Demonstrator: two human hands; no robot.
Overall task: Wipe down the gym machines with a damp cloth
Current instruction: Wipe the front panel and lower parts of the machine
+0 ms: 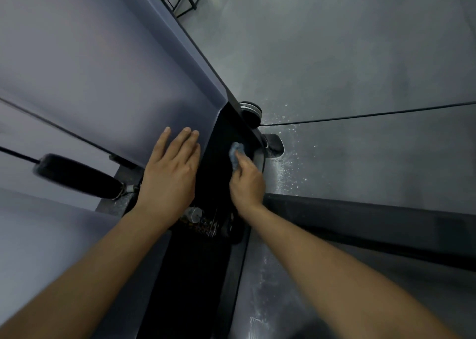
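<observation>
I look steeply down along a gym machine [211, 143] with a black frame and a grey-purple panel [108, 63]. My left hand [170, 174] lies flat with straight fingers on the lower edge of that panel. My right hand [247, 181] grips a small blue-grey cloth [235, 153] and presses it against the black frame near the machine's base. Most of the cloth is hidden under my fingers.
A black padded handle [77, 175] on a cable sticks out at the left. A thin black cable [373, 114] runs across the grey floor [347, 55] to the right. White specks dot the floor by the machine's foot [274, 144]. A dark beam [373, 225] lies at lower right.
</observation>
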